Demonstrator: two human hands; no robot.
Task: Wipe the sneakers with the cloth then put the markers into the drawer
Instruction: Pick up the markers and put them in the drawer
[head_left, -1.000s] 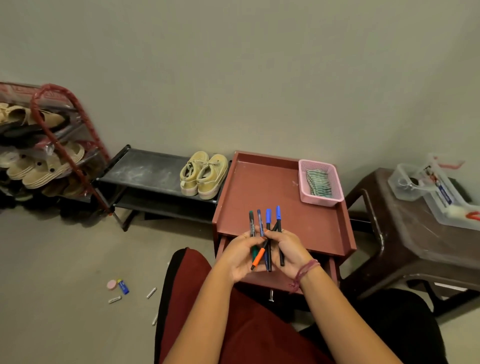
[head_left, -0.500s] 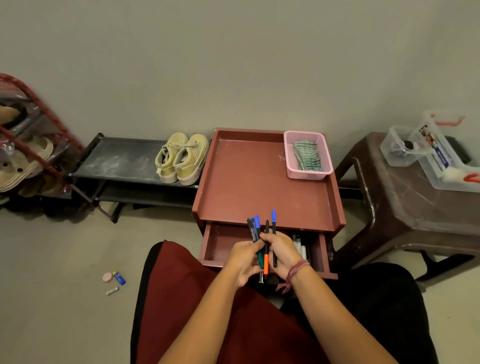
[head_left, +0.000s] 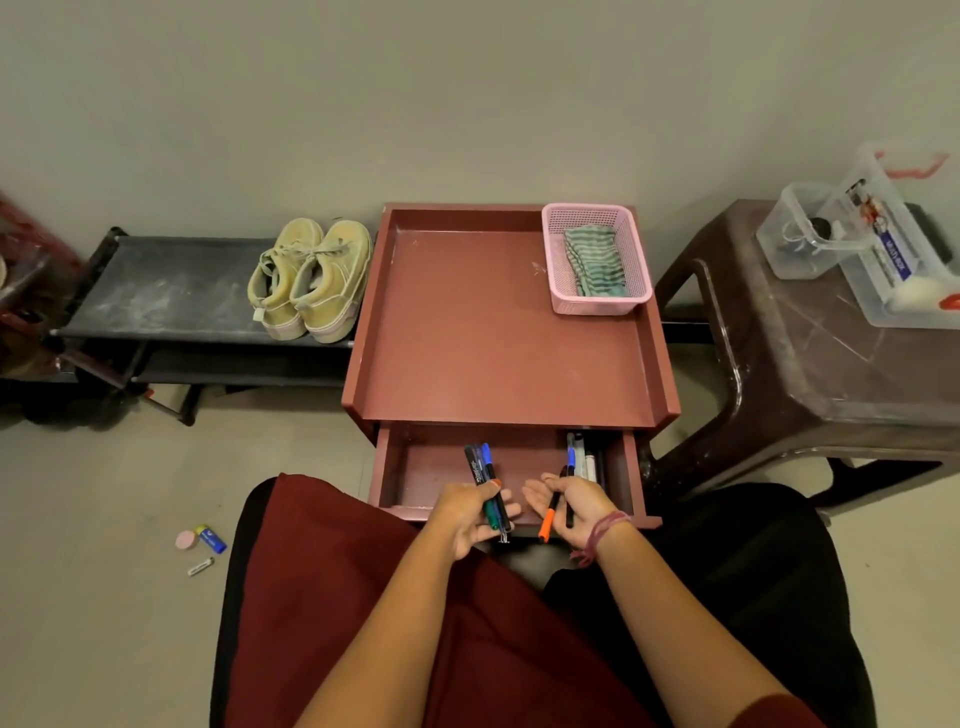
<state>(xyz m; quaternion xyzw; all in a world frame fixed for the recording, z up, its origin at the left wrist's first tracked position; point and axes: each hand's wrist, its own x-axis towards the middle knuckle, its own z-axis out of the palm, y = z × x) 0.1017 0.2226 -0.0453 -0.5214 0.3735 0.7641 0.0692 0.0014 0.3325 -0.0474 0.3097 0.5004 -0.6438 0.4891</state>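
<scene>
Plastic, smooth and light: that is how the markers in my hands should handle, stiff little barrels that roll and slide against each other if I loosen too much, so I judge mid-barrel is the place to hold them. My left hand (head_left: 475, 512) has its grip curled round a bunch of markers (head_left: 487, 483), black, green and blue among them, their long axes running away from me, the far ends out over the open drawer (head_left: 452, 467) and the near ends at my palm. My right hand (head_left: 574, 506) lies palm up, fingers curled loosely round two more, an orange-capped marker (head_left: 549, 515) and a blue-tipped marker (head_left: 570, 486); the orange cap points back toward me, the blue tip toward the bench (head_left: 498, 332). Both bunches hang just above the drawer's front edge. Other pens (head_left: 587, 457) already lie in the drawer's right corner, lengthwise front to back. The sneakers (head_left: 306, 278) sit side by side on the black shoe rack (head_left: 171, 291) left of the bench, and the cloth (head_left: 595, 262) is in the pink basket (head_left: 558, 291) at the bench's far right corner. To my mind, laying the markers flat along the drawer's depth will keep them from rolling.
</scene>
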